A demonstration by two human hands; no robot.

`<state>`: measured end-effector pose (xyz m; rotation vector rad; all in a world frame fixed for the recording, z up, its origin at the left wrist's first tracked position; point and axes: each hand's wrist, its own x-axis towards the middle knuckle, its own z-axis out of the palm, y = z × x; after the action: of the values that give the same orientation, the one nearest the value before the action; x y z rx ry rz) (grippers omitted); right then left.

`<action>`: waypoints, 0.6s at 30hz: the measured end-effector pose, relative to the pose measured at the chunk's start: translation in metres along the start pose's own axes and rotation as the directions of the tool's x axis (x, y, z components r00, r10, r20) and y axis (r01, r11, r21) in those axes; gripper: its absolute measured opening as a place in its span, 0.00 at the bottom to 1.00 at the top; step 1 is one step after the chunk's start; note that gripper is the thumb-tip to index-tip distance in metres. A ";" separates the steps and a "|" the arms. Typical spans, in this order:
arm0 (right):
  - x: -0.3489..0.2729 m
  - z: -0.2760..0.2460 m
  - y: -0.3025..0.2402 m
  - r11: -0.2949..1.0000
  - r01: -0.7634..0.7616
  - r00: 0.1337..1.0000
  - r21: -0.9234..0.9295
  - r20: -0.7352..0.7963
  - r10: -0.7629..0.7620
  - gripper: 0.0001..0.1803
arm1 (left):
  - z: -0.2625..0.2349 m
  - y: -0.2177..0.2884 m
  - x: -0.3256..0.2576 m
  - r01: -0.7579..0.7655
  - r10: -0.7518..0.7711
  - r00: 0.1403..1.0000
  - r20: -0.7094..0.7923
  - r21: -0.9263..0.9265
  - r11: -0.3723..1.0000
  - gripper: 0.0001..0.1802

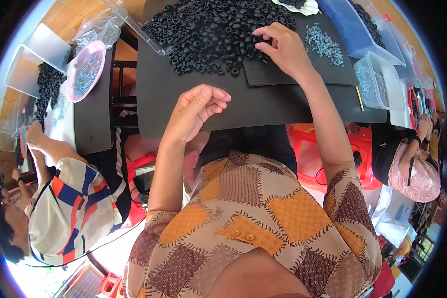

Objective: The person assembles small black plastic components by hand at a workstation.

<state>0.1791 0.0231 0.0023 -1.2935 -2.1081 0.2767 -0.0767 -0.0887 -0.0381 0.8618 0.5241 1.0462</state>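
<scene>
Right hand (288, 49) (1): thumb and index finger apart, a gap between their tips, over the near right edge of a heap of black rings (208, 37). Contact with any ring: cannot tell. Left hand (196, 109) (1): nearer the body, above the bare table (156, 107), fingers loosely curled with the thumb close; cannot tell whether the tips meet or hold anything.

Rings: too many to count, one heap, ahead of both hands. Short, thick, round, with center holes; dark, mostly dull surface.

Under the right wrist: 1 flat black mat (268, 74), straight-edged, fine-grained. Right of this hand: 1 loose patch of small beads (325, 44), pale blue, glassy, uncounted.

Containers, right of the right hand: 1 clear plastic box (381, 92), rounded corners, similar pale beads inside; 1 thin yellow stick (359, 98) beside it. Farther ahead: 1 blue bin (340, 25), and 1 white dish (310, 8) bearing dark pieces.

Left of the left hand, across a gap: 1 pink plate (69, 79), round, tilted in view, small pale beads on it. Beyond: 1 translucent box (22, 72), dark pieces next to it.
</scene>
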 end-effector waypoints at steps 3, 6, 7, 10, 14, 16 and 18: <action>0.005 0.004 0.005 1.000 0.018 0.998 -0.023 0.056 -0.016 0.13 | 0.001 0.000 -0.001 0.005 -0.004 1.000 0.011 -0.005 1.000 0.17; 0.005 0.005 0.005 1.000 0.021 0.997 -0.005 0.069 -0.021 0.12 | 0.000 0.000 -0.002 0.009 -0.010 1.000 0.014 0.005 1.000 0.18; 0.004 0.006 0.004 0.997 0.073 0.997 0.019 0.008 -0.073 0.11 | -0.001 -0.001 -0.001 0.004 -0.004 1.000 0.020 -0.005 1.000 0.17; -0.002 0.002 -0.011 0.978 0.182 0.980 0.098 -0.103 -0.171 0.10 | 0.001 -0.002 0.000 -0.015 0.015 1.000 -0.012 -0.010 1.000 0.16; -0.028 0.003 -0.062 0.911 0.230 0.971 0.342 -0.013 -0.240 0.09 | 0.019 0.001 -0.002 -0.044 0.061 0.985 -0.164 0.103 0.994 0.20; -0.035 0.014 -0.068 0.864 0.410 0.909 0.293 -0.053 -0.413 0.10 | 0.020 -0.001 -0.002 -0.053 0.067 0.980 -0.188 0.078 0.995 0.20; -0.047 0.021 -0.076 0.844 0.378 0.915 0.380 -0.013 -0.404 0.10 | 0.019 -0.003 -0.003 -0.067 0.078 0.973 -0.216 0.058 0.996 0.20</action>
<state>0.1259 -0.0510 0.0034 -0.6190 -2.1817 0.5209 -0.0628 -0.0992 -0.0294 0.8196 0.7105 1.2068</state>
